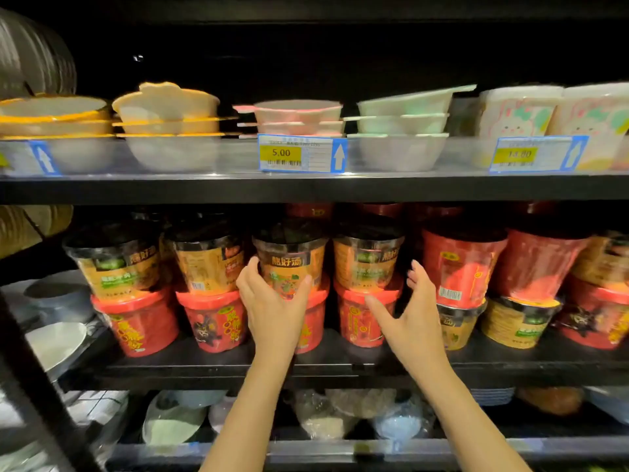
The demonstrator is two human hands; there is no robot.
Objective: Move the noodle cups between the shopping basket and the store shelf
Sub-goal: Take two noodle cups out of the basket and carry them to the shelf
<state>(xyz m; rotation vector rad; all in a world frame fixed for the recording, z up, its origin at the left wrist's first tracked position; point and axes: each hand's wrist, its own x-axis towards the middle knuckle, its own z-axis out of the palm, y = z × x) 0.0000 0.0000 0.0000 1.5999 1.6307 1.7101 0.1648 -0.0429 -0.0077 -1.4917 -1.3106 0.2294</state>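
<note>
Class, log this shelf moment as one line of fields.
stage: at shelf | left hand: grips orange noodle cup, atop red cup | right hand: open, beside neighbouring orange cup | basket: not visible

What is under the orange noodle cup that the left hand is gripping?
The orange noodle cup stands on a red noodle cup. The left hand and its wrist cover most of that red cup, so its label cannot be read.
</note>
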